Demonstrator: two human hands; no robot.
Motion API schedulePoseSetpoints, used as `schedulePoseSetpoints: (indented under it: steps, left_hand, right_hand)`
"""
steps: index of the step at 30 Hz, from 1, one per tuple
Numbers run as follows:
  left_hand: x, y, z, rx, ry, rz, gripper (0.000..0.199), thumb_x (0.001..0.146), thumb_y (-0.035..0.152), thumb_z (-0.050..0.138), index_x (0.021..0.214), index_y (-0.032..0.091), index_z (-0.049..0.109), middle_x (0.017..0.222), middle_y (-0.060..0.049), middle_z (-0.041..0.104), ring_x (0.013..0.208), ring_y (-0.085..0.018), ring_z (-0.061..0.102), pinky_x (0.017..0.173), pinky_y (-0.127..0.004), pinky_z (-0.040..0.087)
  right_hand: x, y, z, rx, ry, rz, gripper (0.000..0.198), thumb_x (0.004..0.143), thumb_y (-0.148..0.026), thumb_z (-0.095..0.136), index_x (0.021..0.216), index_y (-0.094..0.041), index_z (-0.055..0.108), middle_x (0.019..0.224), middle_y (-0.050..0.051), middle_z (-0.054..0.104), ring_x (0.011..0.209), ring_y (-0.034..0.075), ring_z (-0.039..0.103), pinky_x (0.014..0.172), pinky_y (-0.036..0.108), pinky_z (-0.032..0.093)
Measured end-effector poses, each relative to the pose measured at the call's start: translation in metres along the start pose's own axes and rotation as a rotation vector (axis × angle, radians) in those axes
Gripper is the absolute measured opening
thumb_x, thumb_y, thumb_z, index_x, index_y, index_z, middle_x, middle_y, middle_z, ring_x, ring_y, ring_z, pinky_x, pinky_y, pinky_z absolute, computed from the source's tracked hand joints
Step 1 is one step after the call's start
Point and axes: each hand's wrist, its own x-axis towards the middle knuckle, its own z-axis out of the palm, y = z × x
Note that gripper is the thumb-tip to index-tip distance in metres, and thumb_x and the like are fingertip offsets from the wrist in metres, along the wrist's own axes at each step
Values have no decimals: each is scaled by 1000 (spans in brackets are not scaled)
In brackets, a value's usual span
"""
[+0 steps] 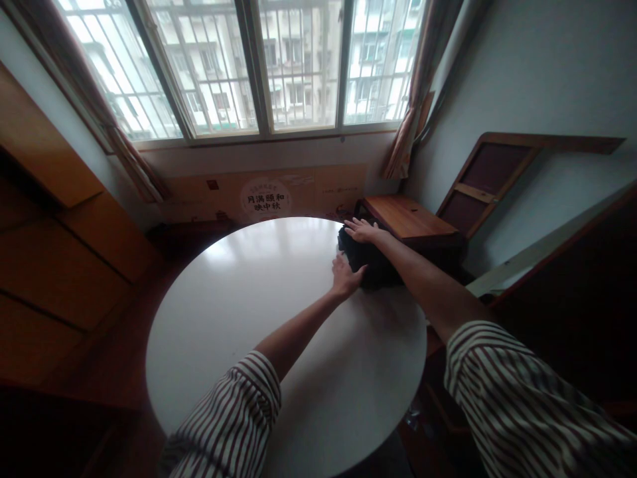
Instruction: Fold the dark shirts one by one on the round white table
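Observation:
A dark, bunched bundle that looks like black cloth [381, 265] lies at the far right edge of the round white table [239, 318]. My left hand [346, 275] rests against its near left side, thumb and fingers apart. On top of the bundle's far end lies my right hand [362, 230], its fingers stretched out and spread. Both arms reach forward over the table in striped sleeves. The bundle's folds are too dark to make out, and my right forearm covers part of it.
Behind the table's right edge stands a brown wooden stool or low table [405, 216]. A wooden-framed panel [485, 179] leans by the right wall. Along the window wall is a printed cardboard panel [328, 186]. Wooden cabinets [44, 265] stand at the left.

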Motion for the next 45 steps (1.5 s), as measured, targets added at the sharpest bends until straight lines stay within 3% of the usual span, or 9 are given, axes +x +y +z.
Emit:
schedulePoseSetpoints:
  steps: [2, 5, 12, 17, 20, 23, 29, 34, 45]
  left_hand:
    - [-6, 8, -4, 307, -19, 349, 56, 93, 35, 57, 143, 16, 40, 146, -19, 47, 139, -31, 39, 114, -53, 33]
    - [-15, 18, -1, 557, -206, 643, 44, 100, 35, 45, 141, 21, 48, 147, -12, 50, 142, -28, 38, 116, -57, 26]
    - [-37, 15, 8, 801, -331, 870, 41, 99, 19, 42, 138, 12, 53, 147, -17, 50, 137, -27, 45, 111, -46, 36]
    - [-69, 13, -29, 697, -493, 1004, 36, 99, 17, 43, 131, 19, 59, 124, -12, 68, 113, -18, 64, 103, -35, 44]
    - [-93, 3, -77, 607, -475, 1005, 31, 99, 22, 46, 124, 20, 64, 116, -11, 70, 106, -18, 66, 99, -34, 47]
    - [-109, -19, -134, 550, -364, 879, 28, 97, 23, 47, 117, 20, 67, 109, -10, 72, 102, -18, 66, 94, -35, 50]
    - [-114, -68, -216, 539, -83, 533, 26, 97, 23, 45, 105, 20, 69, 100, -9, 73, 95, -21, 66, 91, -42, 53]
    - [-107, -82, -236, 428, 68, 420, 23, 96, 24, 47, 102, 19, 68, 88, -6, 70, 86, -19, 67, 83, -36, 55]
    - [-110, -77, -223, 428, -88, 451, 23, 96, 20, 47, 100, 18, 70, 90, -8, 69, 87, -18, 65, 85, -34, 54]
  right_hand:
    - [-3, 2, -5, 9, 20, -16, 62, 100, -55, 19, 157, -33, 21, 166, 1, 13, 151, 33, 11, 114, 70, 12]
    - [-11, 10, -6, 9, 15, -25, 57, 100, -53, 22, 154, -37, 31, 163, -1, 22, 150, 33, 16, 113, 71, 15]
    - [-34, 16, 8, 5, 69, -23, 55, 100, -50, 28, 153, -34, 35, 163, 1, 22, 150, 33, 18, 116, 67, 12]
    - [-55, -6, 9, 12, 226, -86, 56, 101, -43, 33, 152, -22, 37, 163, 8, 25, 149, 31, 20, 117, 61, 17]
    - [-82, -31, 13, 75, 382, -269, 48, 98, -33, 44, 142, -14, 50, 150, 15, 47, 138, 27, 43, 114, 45, 34]
    - [-124, -65, 30, 161, 460, -447, 33, 97, -29, 47, 121, -14, 64, 123, 14, 66, 112, 25, 62, 98, 36, 48]
    - [-177, -130, 84, 153, 411, -712, 23, 98, -27, 48, 102, -17, 68, 101, 11, 68, 93, 23, 64, 84, 35, 52]
    - [-169, -136, 118, 310, 473, -707, 22, 97, -27, 49, 106, -19, 67, 107, 13, 67, 100, 24, 64, 89, 39, 52]
    - [-161, -113, 120, 658, 422, -594, 22, 94, -28, 48, 83, -21, 65, 80, 6, 64, 70, 20, 62, 63, 32, 53]
